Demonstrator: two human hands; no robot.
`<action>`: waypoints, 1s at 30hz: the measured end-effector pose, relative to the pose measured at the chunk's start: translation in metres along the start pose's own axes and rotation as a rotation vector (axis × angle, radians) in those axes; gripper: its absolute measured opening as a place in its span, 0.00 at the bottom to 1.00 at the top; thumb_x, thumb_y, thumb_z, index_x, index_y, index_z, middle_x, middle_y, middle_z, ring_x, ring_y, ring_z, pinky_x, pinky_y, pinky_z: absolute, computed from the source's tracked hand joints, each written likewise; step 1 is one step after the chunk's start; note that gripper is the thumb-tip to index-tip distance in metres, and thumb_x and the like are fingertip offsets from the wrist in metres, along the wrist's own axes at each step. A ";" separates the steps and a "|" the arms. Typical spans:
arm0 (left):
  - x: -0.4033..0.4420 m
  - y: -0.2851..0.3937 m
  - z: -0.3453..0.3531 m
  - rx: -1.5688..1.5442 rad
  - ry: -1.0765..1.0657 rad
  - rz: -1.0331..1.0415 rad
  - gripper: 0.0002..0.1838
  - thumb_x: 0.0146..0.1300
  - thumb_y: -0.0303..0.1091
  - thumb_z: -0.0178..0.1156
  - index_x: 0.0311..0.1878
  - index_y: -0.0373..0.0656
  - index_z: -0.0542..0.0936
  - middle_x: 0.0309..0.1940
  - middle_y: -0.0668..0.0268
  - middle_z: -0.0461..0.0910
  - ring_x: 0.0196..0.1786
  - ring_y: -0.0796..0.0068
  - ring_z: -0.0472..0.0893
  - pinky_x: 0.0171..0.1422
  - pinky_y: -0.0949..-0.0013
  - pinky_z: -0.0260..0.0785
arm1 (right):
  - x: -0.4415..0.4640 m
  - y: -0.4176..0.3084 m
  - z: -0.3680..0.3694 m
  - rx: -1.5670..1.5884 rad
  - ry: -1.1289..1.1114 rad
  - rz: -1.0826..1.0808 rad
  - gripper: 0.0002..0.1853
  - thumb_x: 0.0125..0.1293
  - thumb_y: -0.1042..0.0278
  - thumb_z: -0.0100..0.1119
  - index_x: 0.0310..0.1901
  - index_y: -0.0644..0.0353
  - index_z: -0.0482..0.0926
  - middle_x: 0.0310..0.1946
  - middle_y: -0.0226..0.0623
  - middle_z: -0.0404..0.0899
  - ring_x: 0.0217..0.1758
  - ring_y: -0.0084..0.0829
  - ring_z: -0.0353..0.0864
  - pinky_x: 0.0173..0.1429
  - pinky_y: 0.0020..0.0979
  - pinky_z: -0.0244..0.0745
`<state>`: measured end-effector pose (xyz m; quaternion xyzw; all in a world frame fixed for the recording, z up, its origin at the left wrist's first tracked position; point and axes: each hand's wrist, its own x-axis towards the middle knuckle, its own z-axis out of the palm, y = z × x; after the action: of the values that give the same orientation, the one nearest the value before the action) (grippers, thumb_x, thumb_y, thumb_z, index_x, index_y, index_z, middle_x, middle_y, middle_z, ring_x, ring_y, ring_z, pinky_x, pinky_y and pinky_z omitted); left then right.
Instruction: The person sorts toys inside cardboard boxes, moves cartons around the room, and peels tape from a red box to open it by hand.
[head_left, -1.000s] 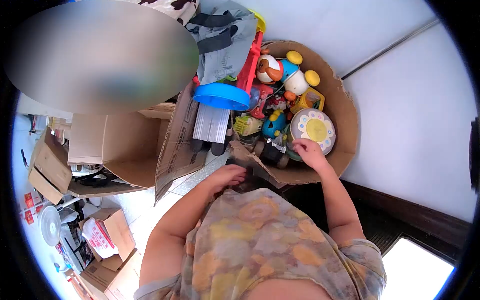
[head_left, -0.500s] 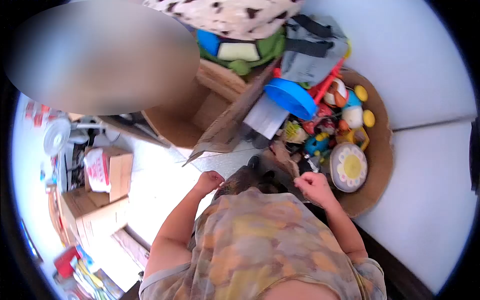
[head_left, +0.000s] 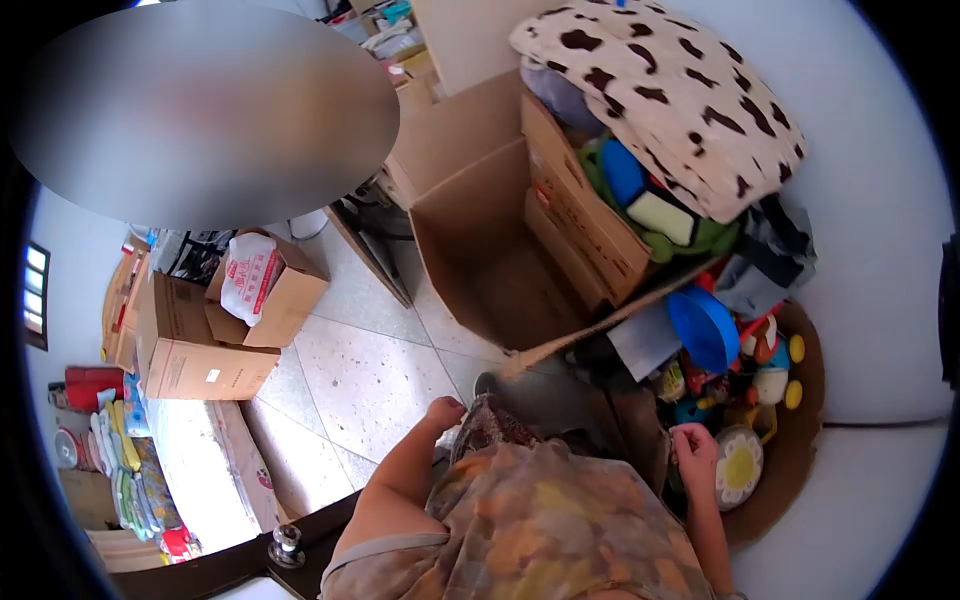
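The floor (head_left: pixel 365 390), laid with pale, speckled tiles and darker joints, extends beyond and to the left of the left hand (head_left: pixel 446 412). A large open cardboard box (head_left: pixel 500 260) stands on it, beyond and between both hands. Well left of the left hand stands a brown carton (head_left: pixel 205 355). Just beside the right hand (head_left: pixel 695 457) is a rounded cardboard container (head_left: pixel 800 440), its base hidden. A shoe tip (head_left: pixel 486 383) shows just beyond the left hand.
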<state>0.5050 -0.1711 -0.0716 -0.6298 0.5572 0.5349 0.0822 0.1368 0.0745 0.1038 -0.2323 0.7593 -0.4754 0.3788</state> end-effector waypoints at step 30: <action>-0.149 0.253 -0.354 -0.326 1.229 1.943 0.11 0.53 0.30 0.46 0.39 0.40 0.73 0.42 0.62 0.72 0.46 0.68 0.71 0.51 0.70 0.61 | 0.076 -0.138 0.213 -0.469 0.425 -0.451 0.13 0.50 0.79 0.51 0.40 0.58 0.72 0.39 0.39 0.70 0.34 0.34 0.76 0.39 0.29 0.71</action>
<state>0.5405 -0.4203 0.3135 -0.0935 0.6765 0.0422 -0.7293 0.2587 -0.1568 0.1451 -0.3697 0.8389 -0.3979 0.0357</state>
